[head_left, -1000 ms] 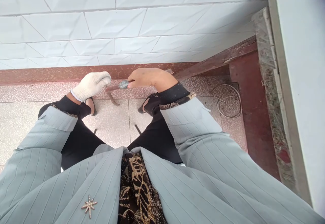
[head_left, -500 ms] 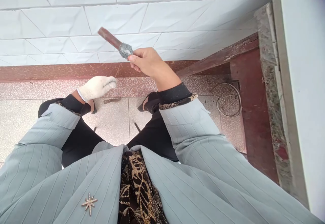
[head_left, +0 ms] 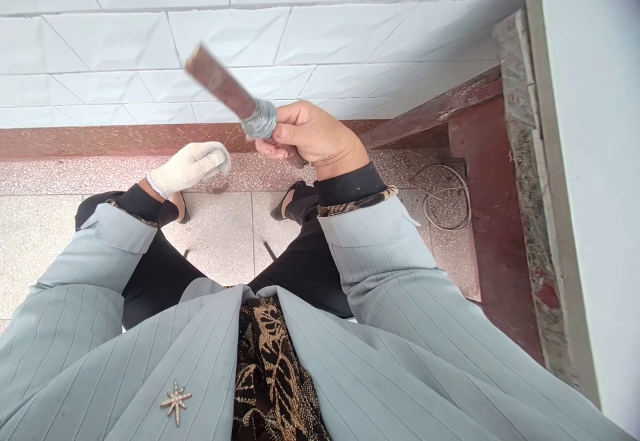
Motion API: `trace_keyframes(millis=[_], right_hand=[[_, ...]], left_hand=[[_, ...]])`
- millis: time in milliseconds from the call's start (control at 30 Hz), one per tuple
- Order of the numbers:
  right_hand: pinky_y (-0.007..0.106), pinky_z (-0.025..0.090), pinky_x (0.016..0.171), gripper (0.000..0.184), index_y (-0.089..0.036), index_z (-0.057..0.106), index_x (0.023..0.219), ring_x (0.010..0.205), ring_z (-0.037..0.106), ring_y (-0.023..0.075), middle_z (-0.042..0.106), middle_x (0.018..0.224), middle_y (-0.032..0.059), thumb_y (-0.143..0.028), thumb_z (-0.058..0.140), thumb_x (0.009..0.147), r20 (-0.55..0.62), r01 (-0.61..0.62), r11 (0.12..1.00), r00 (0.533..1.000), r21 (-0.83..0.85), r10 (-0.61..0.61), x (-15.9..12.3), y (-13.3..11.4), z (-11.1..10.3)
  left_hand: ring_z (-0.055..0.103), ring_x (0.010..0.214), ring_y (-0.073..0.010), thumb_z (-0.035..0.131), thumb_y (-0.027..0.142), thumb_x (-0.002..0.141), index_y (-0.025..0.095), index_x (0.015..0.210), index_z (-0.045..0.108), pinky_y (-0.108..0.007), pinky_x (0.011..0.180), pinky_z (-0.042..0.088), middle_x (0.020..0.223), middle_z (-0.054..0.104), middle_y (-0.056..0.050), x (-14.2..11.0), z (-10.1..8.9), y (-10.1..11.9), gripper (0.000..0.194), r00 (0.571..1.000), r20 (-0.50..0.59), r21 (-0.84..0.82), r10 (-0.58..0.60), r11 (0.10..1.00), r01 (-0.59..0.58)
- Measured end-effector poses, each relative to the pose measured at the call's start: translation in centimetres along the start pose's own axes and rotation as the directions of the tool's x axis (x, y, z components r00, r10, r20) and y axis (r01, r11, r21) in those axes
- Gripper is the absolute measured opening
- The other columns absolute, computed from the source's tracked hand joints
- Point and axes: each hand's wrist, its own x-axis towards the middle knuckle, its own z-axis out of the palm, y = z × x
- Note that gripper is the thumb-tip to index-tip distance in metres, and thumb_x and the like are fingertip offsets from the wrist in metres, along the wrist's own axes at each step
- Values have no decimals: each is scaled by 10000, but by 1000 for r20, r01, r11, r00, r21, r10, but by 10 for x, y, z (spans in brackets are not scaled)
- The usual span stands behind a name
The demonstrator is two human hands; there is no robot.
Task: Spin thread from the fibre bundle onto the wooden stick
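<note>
My right hand, bare, is closed around a brown wooden stick. Its upper end tilts up and left in front of the tiled wall, slightly blurred, and a short bit of the lower end shows under the palm. Grey metal wire is wound thickly round the stick, just beside my thumb and fingers. My left hand, in a white knitted glove, is closed lower and to the left. A thin strand runs faintly from its fingers toward the stick. The two hands are apart.
A white tiled wall rises ahead above a reddish skirting. On the speckled floor, a small brown piece lies beyond my left foot. A pale looped cable lies at right, beside a dark red wooden panel.
My right hand has lifted and turned the stick, swinging its free end from low left to up and left. My left hand has shifted slightly right and stays closed.
</note>
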Motion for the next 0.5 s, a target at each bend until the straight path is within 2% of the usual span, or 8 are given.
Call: trace_keyframes(millis=[67,133,267,367,433,500], right_hand=[[274,298,539,291,-209,640,911,558,321,99,463,691,-21,-491,709,881,-190,54,983,982,176,-20,2,0,2],[271,311,532,217,-205,630,911,546,304,95,455,699,-17,-418,664,931,-309,58,956,950,288,35,8,0,5],[229,299,513,236,-175,597,927,527,301,77,448,692,-26,-353,501,1047,-375,-39,931,909,362,183,20,5,9],[229,319,524,281,-188,575,926,543,344,85,465,691,-23,-449,543,1025,-375,-89,975,912,206,163,22,14,6],[246,339,544,339,-198,571,909,581,397,110,486,680,-5,-523,551,1003,-410,-158,987,902,-26,134,21,22,2],[269,362,585,341,-194,589,895,651,459,144,524,690,25,-522,564,987,-466,-279,907,878,-317,107,21,27,0]], left_hand=[[492,608,-110,406,442,1010,177,865,614,-261,613,453,740,619,-39,1,2,1,367,1000,2,-18,-11,1000,11],[523,628,-111,417,402,1003,172,872,621,-257,637,466,751,633,-39,3,4,-1,334,1000,20,11,-21,1000,21],[594,712,-134,394,397,997,172,866,635,-280,725,504,801,672,-32,8,9,-12,355,996,92,139,13,990,-26],[614,742,-157,388,410,996,176,880,648,-305,757,500,818,685,-31,10,9,-16,369,991,133,259,-6,965,-29],[620,752,-167,384,409,998,179,905,660,-310,761,489,825,685,-32,11,8,-15,371,991,133,334,-31,942,-16],[616,741,-170,392,407,997,186,913,671,-306,750,477,813,678,-29,11,8,-14,366,988,146,407,-51,913,-13]])
